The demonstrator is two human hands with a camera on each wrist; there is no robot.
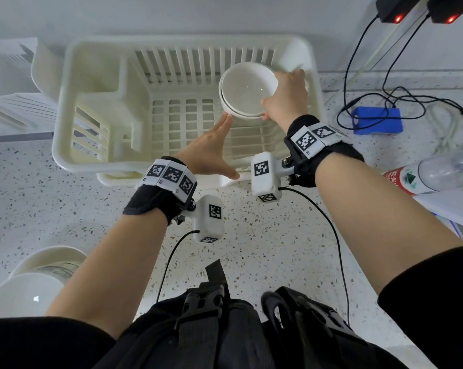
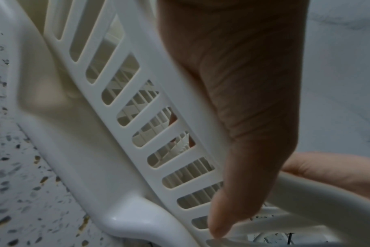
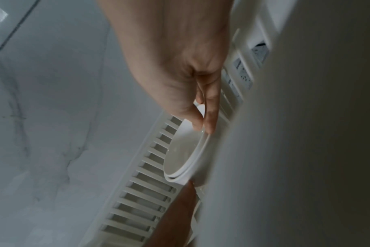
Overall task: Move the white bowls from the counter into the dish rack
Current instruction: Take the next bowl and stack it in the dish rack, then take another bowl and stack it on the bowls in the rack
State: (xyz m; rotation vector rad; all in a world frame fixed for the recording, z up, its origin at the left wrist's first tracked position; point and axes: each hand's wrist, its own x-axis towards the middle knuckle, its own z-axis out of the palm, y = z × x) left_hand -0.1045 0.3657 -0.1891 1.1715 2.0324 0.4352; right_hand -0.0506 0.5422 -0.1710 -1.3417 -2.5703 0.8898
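Head view: two nested white bowls stand tilted in the dish rack, right rear corner. The right hand grips their rim, presumably steadying the lean; the left hand, fingers straight, touches the lower edge as a stop. More bowls wait on the surface.

Left wrist view: flat palm over the rack's slotted wall.

Right wrist view: thumb and fingers pinch the rim.
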